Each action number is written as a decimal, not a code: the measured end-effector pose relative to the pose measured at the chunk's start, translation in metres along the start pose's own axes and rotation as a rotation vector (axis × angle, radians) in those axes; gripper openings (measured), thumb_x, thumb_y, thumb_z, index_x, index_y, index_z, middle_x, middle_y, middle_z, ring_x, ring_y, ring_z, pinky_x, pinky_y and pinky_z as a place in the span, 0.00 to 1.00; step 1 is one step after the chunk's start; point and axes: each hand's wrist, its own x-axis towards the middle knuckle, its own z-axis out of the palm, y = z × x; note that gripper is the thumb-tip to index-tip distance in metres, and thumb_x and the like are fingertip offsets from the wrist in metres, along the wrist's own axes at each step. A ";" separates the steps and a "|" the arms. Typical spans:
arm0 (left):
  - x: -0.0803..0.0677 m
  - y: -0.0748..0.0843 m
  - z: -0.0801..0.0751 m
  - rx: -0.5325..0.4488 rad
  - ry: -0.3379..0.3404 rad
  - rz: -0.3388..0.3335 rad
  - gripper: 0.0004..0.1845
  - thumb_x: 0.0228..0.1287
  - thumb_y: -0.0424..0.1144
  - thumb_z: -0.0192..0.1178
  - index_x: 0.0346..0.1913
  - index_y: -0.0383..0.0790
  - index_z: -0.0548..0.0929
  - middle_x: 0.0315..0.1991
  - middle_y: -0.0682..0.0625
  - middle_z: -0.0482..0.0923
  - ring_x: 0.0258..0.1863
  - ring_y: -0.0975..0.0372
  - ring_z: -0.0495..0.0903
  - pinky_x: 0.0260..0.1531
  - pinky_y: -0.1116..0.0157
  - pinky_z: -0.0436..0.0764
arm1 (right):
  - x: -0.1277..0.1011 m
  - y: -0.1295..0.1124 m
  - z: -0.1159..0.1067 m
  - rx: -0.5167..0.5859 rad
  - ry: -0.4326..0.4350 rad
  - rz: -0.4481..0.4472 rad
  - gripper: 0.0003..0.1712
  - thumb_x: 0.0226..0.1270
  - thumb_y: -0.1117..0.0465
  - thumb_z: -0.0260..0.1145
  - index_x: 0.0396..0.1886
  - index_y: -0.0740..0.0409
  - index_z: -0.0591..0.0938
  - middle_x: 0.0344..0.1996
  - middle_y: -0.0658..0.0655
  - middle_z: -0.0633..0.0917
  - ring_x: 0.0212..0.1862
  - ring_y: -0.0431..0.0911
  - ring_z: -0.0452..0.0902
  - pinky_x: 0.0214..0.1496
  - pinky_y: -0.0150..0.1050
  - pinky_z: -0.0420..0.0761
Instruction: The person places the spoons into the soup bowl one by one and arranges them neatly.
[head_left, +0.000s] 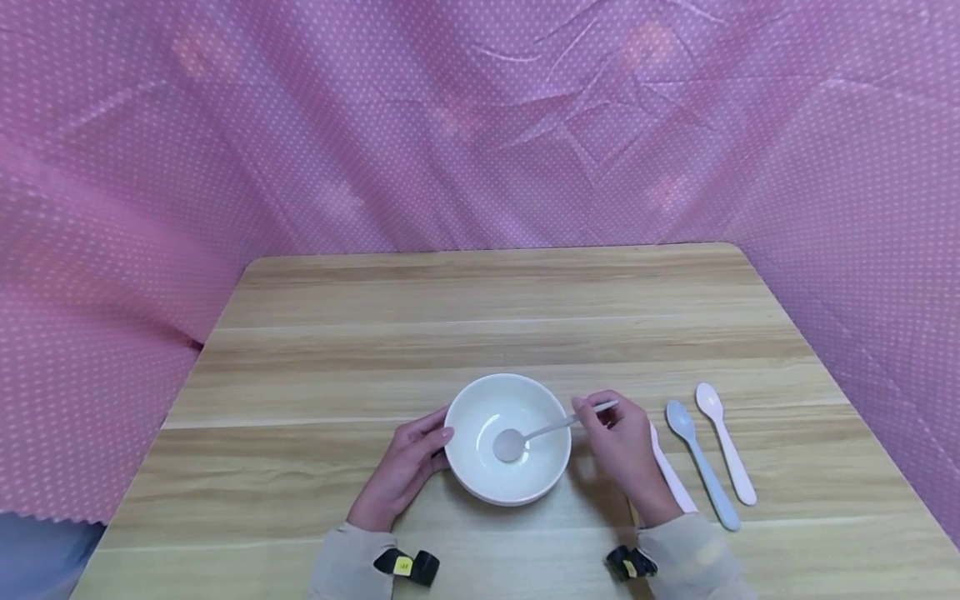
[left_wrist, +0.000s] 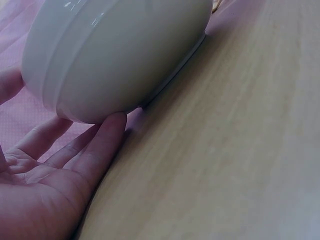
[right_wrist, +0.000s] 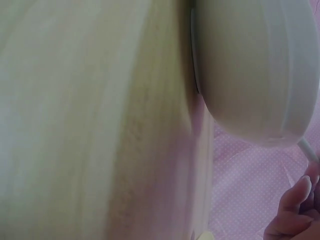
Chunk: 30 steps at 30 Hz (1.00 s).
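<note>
A white bowl [head_left: 480, 479] stands on the wooden table. My left hand [head_left: 405, 467] holds its left side, thumb at the rim and fingers against the outer wall; in the left wrist view the fingertips [left_wrist: 116, 122] touch low on the bowl [left_wrist: 125, 55]. On the other side, my right hand [head_left: 622, 442] pinches the handle of a light grey spoon [head_left: 551, 427]. The spoon's round head lies inside the bowl, and its handle slants up over the right rim. From the right wrist, the bowl's wall [right_wrist: 245, 75] hides most of the spoon, leaving a bit of handle [right_wrist: 307, 149] beside the fingers.
Right of my right hand lie a blue spoon [head_left: 701, 462] and a pale pink spoon [head_left: 726, 442]. Another pale pink utensil [head_left: 671, 471] is partly covered by the right hand and wrist. Pink dotted cloth [head_left: 480, 125] surrounds the table [head_left: 480, 308] at the back and sides.
</note>
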 end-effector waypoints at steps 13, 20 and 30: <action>0.001 -0.002 -0.001 -0.004 -0.002 0.008 0.29 0.66 0.36 0.55 0.68 0.35 0.63 0.67 0.39 0.64 0.50 0.60 0.80 0.46 0.61 0.82 | 0.002 0.002 0.009 0.023 -0.013 0.003 0.10 0.63 0.57 0.65 0.30 0.61 0.81 0.25 0.55 0.79 0.29 0.44 0.70 0.28 0.30 0.72; 0.001 -0.002 -0.001 0.002 -0.007 0.011 0.29 0.66 0.36 0.55 0.69 0.35 0.63 0.67 0.39 0.64 0.50 0.60 0.80 0.46 0.62 0.82 | 0.003 0.003 0.009 -0.006 -0.048 0.030 0.12 0.64 0.55 0.64 0.32 0.60 0.81 0.28 0.56 0.80 0.31 0.45 0.70 0.30 0.30 0.72; 0.001 -0.003 0.001 0.003 0.001 0.004 0.29 0.67 0.37 0.55 0.69 0.35 0.63 0.68 0.39 0.63 0.52 0.59 0.79 0.47 0.61 0.81 | 0.005 0.007 0.008 -0.036 -0.123 0.069 0.13 0.64 0.52 0.64 0.34 0.58 0.81 0.27 0.55 0.79 0.30 0.46 0.70 0.27 0.31 0.73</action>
